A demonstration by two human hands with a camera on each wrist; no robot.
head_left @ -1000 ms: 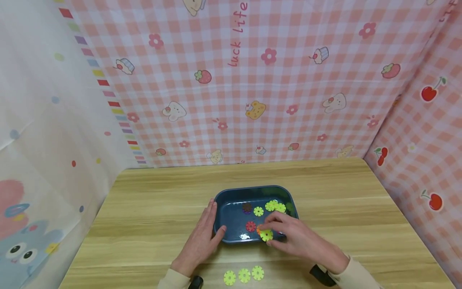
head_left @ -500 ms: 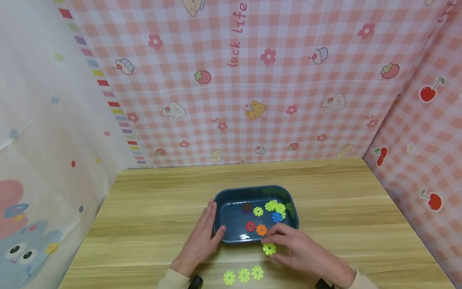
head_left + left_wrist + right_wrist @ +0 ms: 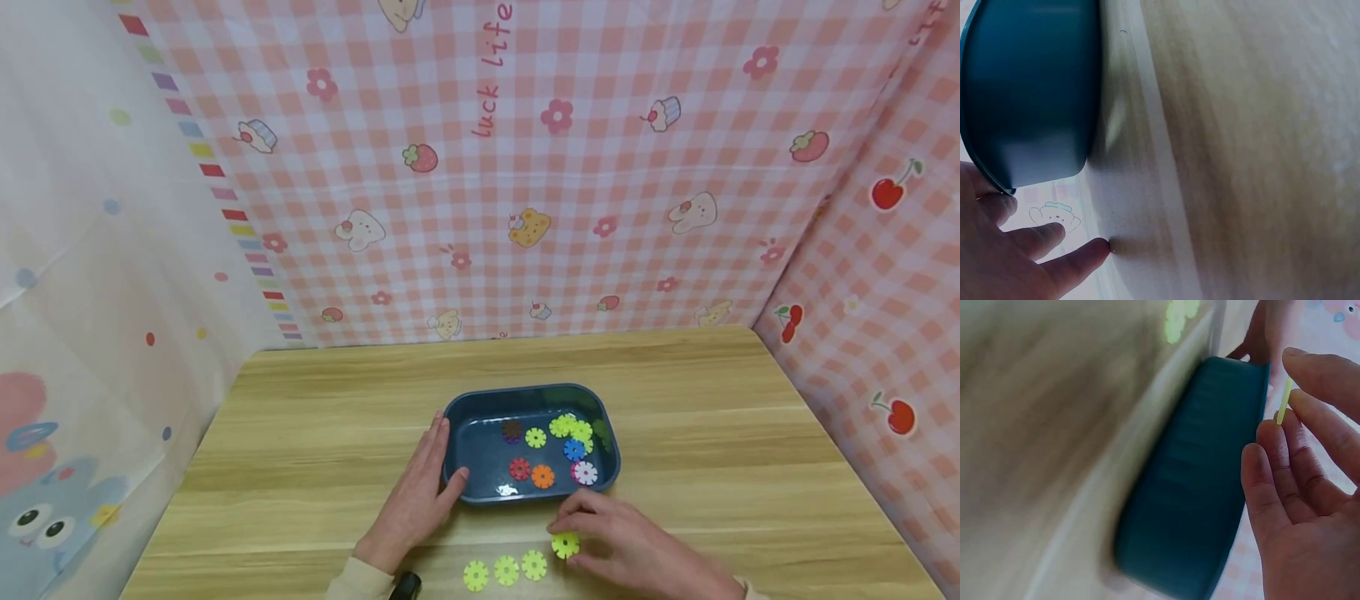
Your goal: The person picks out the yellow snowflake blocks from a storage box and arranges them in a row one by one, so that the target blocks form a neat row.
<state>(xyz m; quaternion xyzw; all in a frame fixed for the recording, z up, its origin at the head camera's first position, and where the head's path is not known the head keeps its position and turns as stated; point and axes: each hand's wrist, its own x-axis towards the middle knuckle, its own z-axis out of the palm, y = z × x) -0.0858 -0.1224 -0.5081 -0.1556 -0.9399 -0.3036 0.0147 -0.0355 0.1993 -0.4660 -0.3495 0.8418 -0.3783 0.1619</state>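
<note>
My right hand (image 3: 630,542) pinches a yellow-green notched plastic disc (image 3: 566,545) between thumb and fingers, just in front of a dark blue tray (image 3: 480,490). Edge-on, the same disc (image 3: 1284,401) shows in the right wrist view, with the other fingers lightly bent below it. To its left, three matching discs (image 3: 506,571) lie in a row on the table. My left hand (image 3: 411,492) rests against the tray's left end, fingers fairly straight along the side and thumb at the rim. In the left wrist view, its fingertips (image 3: 1100,245) reach down near the table.
Inside the tray lie more notched discs: a yellow-green cluster (image 3: 570,427), a blue disc (image 3: 574,450), a white disc (image 3: 585,473), an orange disc (image 3: 543,477), a red disc (image 3: 520,468) and a brown disc (image 3: 512,430). Patterned cloth (image 3: 420,250) hangs behind the wooden table (image 3: 337,417).
My right hand has carried the yellow-green disc out of the tray, over its front rim and toward the row. The blue and white discs are uncovered. My left hand stays put.
</note>
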